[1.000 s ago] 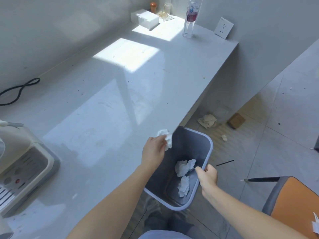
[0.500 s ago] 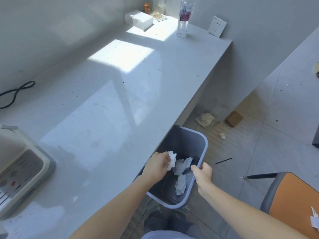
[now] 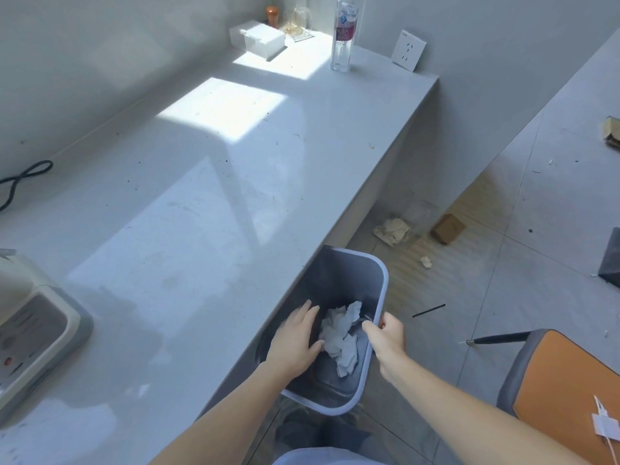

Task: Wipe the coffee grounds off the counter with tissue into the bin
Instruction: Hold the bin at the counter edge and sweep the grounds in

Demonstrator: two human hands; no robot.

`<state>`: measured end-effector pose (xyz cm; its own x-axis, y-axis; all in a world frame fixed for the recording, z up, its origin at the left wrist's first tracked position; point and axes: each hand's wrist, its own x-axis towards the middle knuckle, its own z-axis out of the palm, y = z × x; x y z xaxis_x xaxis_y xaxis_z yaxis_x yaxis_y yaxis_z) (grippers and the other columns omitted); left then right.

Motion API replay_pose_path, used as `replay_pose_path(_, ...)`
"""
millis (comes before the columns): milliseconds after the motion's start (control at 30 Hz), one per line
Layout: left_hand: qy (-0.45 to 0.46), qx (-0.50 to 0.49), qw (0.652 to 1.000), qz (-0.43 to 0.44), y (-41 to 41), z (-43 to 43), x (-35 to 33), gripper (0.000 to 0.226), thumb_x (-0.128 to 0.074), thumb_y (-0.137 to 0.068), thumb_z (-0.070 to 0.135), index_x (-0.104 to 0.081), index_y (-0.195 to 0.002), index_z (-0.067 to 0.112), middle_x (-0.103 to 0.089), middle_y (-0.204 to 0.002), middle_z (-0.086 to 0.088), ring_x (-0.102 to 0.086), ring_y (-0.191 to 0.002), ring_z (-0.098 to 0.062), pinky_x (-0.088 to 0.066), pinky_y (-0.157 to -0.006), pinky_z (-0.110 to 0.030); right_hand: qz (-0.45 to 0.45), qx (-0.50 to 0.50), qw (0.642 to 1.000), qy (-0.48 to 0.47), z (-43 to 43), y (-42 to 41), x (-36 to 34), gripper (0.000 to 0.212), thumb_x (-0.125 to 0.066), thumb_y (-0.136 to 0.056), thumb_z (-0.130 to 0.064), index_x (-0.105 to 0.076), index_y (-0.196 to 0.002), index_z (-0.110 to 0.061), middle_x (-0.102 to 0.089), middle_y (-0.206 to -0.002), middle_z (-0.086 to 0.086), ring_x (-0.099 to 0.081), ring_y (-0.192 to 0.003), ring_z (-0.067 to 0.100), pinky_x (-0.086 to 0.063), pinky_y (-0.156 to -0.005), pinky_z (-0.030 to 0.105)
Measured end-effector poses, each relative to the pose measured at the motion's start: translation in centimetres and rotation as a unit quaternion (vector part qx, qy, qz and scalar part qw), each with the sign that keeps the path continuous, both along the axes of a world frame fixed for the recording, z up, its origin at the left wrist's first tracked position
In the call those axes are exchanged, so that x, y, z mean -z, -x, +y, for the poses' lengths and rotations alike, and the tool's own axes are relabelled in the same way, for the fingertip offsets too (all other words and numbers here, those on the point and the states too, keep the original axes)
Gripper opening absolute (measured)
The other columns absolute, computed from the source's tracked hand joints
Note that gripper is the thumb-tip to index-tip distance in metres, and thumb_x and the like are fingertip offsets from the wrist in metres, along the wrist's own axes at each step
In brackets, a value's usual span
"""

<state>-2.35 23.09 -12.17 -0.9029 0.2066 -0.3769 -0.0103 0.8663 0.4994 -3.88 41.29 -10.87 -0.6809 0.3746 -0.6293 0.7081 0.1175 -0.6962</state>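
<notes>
A grey bin [image 3: 380,280] is held up against the front edge of the pale counter [image 3: 208,203]. My right hand [image 3: 385,335] grips its right rim. Crumpled white tissues [image 3: 340,333] lie inside on the bin's bottom. My left hand [image 3: 297,337] hovers over the bin's left side, palm down, fingers spread, with nothing in it. A few dark specks of coffee grounds [image 3: 228,160] are scattered over the far part of the counter.
A coffee machine [image 3: 33,327] stands at the counter's left edge, a black cable [image 3: 23,177] behind it. A water bottle [image 3: 344,35], tissue box [image 3: 260,38] and socket plate [image 3: 408,50] sit at the far end. An orange chair [image 3: 567,384] is at right; scraps litter the floor.
My left hand carried a tissue from the counter edge down over the bin and let it go; it now lies among the other tissues. My right hand kept its hold on the rim.
</notes>
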Motion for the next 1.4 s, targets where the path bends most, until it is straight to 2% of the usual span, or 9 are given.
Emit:
replay_pose_path(133, 0.046, 0.002, 0.997, 0.063, 0.2, 0.2, 0.2, 0.070, -0.051, -0.091, 0.034, -0.014, -0.148, 0.019, -0.008, -0.159, -0.001, -0.010, -0.146, -0.020, -0.018, -0.117, -0.037, -0.009, -0.011, 1.000, 0.013, 0.7, -0.4, -0.2, 0.008, -0.056, -0.080, 0.001, -0.055, -0.087, 0.004, -0.055, -0.074, 0.014, -0.054, -0.064, 0.023, -0.044, -0.055, 0.029)
replay_pose_path(333, 0.014, -0.047, 0.994, 0.094, -0.5, 0.4, 0.5, 0.066, -0.054, -0.087, 0.016, -0.021, -0.144, 0.020, -0.016, -0.157, -0.003, -0.024, -0.140, -0.023, -0.041, -0.101, -0.036, -0.020, -0.010, 0.999, 0.025, 3.3, -0.8, -0.5, 0.007, -0.054, -0.079, 0.001, -0.050, -0.078, -0.005, -0.051, -0.073, 0.012, -0.050, -0.066, 0.023, -0.040, -0.058, 0.028)
replay_pose_path(500, -0.099, -0.260, 0.960, -0.010, 0.3, 1.1, 1.2, 0.040, -0.050, -0.090, 0.016, -0.040, -0.129, 0.018, -0.061, -0.114, 0.000, -0.059, -0.092, -0.018, -0.046, -0.072, -0.026, -0.025, -0.003, 0.999, 0.042, 5.6, -1.0, -0.1, 0.008, -0.052, -0.078, 0.003, -0.051, -0.079, -0.005, -0.053, -0.075, 0.011, -0.050, -0.067, 0.021, -0.040, -0.058, 0.028)
replay_pose_path(600, -0.107, -0.265, 0.958, -0.019, 1.3, 1.8, 1.7, 0.019, -0.050, -0.086, 0.015, -0.059, -0.102, 0.021, -0.064, -0.090, 0.007, -0.061, -0.079, -0.016, -0.044, -0.061, -0.023, -0.025, -0.015, 0.999, 0.043, 6.5, -0.7, 0.9, 0.009, -0.054, -0.082, 0.000, -0.058, -0.087, -0.005, -0.062, -0.084, 0.013, -0.059, -0.073, 0.022, -0.049, -0.062, 0.032)
replay_pose_path(700, -0.091, -0.275, 0.955, -0.070, 2.2, 2.5, 2.9, 0.018, -0.050, -0.087, 0.015, -0.061, -0.101, 0.017, -0.064, -0.089, 0.001, -0.058, -0.076, -0.019, -0.044, -0.067, -0.028, -0.034, -0.032, 0.999, 0.019, 7.2, -0.3, 3.0, 0.011, -0.058, -0.084, -0.003, -0.057, -0.095, -0.002, -0.065, -0.095, 0.018, -0.063, -0.085, 0.030, -0.053, -0.073, 0.040)
replay_pose_path(867, -0.081, -0.283, 0.949, -0.111, 2.7, 3.4, 7.5, 0.020, -0.044, -0.088, 0.007, -0.056, -0.087, 0.023, -0.058, -0.076, 0.003, -0.051, -0.064, -0.008, -0.037, -0.064, -0.026, -0.080, -0.049, 0.996, 0.001, 7.9, -0.2, 8.9, 0.015, -0.056, -0.085, -0.003, -0.042, -0.084, -0.009, -0.048, -0.082, 0.013, -0.050, -0.075, 0.025, -0.041, -0.066, 0.036)
replay_pose_path(1067, -0.030, -0.340, 0.928, -0.148, 4.2, 4.3, 17.8, 0.031, -0.045, -0.085, -0.003, -0.064, -0.104, 0.012, -0.060, -0.087, -0.001, -0.052, -0.078, -0.022, -0.036, -0.071, -0.027, -0.151, 0.024, 0.986, 0.067, 8.2, -0.3, 20.7, 0.022, -0.050, -0.088, 0.002, -0.048, -0.080, -0.018, -0.058, -0.095, 0.012, -0.058, -0.082, 0.022, -0.051, -0.064, 0.029)
replay_pose_path(1267, -0.108, -0.493, 0.836, -0.214, 5.3, 5.6, 30.7, 0.031, -0.046, -0.088, -0.001, -0.061, -0.115, 0.004, -0.063, -0.106, -0.014, -0.056, -0.095, -0.028, -0.039, -0.080, -0.030, -0.256, 0.065, 0.949, 0.175, 7.0, -1.4, 32.7, 0.014, -0.050, -0.093, -0.005, -0.046, -0.103, -0.014, -0.052, -0.119, 0.012, -0.055, -0.104, 0.023, -0.051, -0.078, 0.033)
replay_pose_path(1400, -0.088, -0.475, 0.835, -0.265, 5.3, 5.7, 36.6, 0.039, -0.044, -0.092, 0.004, -0.051, -0.130, 0.008, -0.056, -0.128, -0.013, -0.052, -0.109, -0.026, -0.042, -0.095, -0.035, -0.280, 0.109, 0.932, 0.205, 7.1, -1.6, 38.0, 0.013, -0.044, -0.096, -0.006, -0.046, -0.105, -0.015, -0.051, -0.127, 0.012, -0.053, -0.115, 0.026, -0.052, -0.068, 0.030)
